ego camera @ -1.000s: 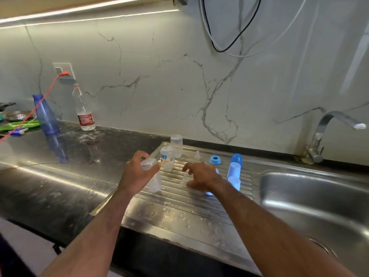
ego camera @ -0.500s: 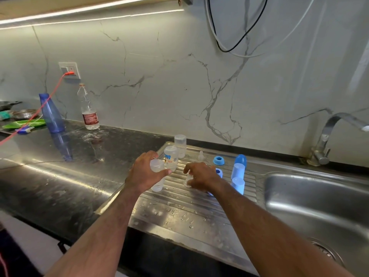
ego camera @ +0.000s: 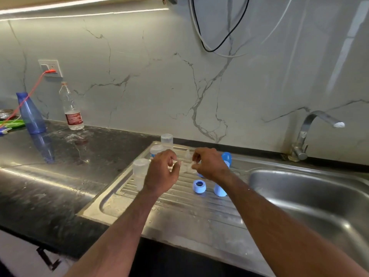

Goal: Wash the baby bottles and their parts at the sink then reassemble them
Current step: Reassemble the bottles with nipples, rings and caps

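I count three clear baby bottles (ego camera: 141,172), two blue caps (ego camera: 219,189), one blue collar ring (ego camera: 199,186), and two water bottles (ego camera: 71,108) on the counter (ego camera: 50,176).

Left hand (ego camera: 162,170): raised, fingers curled, grip pinched at thumb and fingertips.
Right hand (ego camera: 209,163): raised just beside it, fingers curled, pinching likewise.
Forearms: both extended forward, bare.

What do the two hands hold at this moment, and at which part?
Both hands pinch one small clear nipple between them: the left hand at its left edge, the right hand at its right edge. The exact part is too blurred to tell.
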### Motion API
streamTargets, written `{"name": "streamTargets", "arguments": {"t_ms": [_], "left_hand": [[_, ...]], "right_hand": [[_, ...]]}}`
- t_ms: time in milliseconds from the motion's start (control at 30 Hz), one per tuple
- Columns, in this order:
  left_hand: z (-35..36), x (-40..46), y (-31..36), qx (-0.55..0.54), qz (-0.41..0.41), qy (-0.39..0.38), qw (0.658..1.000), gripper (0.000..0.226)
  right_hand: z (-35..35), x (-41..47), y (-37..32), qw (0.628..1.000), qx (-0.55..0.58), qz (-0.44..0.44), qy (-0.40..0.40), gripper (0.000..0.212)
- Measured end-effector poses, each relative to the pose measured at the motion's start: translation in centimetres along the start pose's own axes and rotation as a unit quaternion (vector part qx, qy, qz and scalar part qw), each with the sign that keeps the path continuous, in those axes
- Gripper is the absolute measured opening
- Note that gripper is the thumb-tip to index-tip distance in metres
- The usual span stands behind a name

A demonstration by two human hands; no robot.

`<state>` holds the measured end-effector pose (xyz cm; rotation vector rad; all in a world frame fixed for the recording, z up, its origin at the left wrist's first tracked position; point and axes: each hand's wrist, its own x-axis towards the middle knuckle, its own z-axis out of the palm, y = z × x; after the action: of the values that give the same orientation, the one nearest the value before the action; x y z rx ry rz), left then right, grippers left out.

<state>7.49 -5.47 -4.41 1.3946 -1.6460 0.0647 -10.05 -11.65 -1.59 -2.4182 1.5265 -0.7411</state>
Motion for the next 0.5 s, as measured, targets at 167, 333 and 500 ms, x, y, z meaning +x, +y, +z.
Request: {"name": "streamTargets", "arguments": {"t_ms": [167, 333, 500], "left_hand": [[4.7, -1.7, 0.5, -0.055, -0.128, -0.182, 0.973, 0.041], [6.7, -2.3, 2.7, -0.054, -0.096, -0.254, 0.961, 0.020], [7.5, -1.9, 2.5, -0.167, -0.169, -0.051, 0.970, 0.013]], "right_hand": [[-2.5, -1.8, 3.0, 0.998, 0.049, 0.010, 0.042, 0.015], [-3.1, -3.2, 4.6, 0.992, 0.098, 0.005, 0.086, 0.012], [-4.1, -4.4, 4.1, 0.958, 0.211, -0.005, 0.192, 0.011]]}}
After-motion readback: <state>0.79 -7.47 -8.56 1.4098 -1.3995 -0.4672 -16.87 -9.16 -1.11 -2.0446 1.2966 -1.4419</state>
